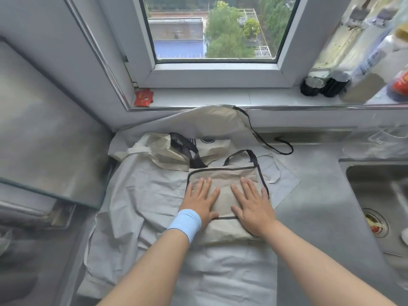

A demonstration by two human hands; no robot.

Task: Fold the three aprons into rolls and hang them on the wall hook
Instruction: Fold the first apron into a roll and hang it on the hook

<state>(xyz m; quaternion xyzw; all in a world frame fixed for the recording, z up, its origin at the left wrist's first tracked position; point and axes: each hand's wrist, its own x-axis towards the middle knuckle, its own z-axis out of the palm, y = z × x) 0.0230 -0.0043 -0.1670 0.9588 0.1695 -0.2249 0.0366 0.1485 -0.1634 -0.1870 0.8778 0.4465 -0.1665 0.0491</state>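
A beige apron with black trim (225,180) lies folded into a flat packet on the counter. My left hand (201,202), with a blue wristband, and my right hand (251,206) both press flat on it, fingers spread. Under it a pale grey apron (143,195) is spread out, wrinkled, reaching toward me. A second beige apron (167,151) with dark straps lies crumpled behind, against the wall below the window. A thin black tie (273,146) trails to the right. No wall hook is in view.
A steel sink (375,195) with a drain sits at the right. A glass stove cover (44,129) stands at the left. Bottles and black jars (324,85) line the windowsill, with a red packet (143,98) at its left end.
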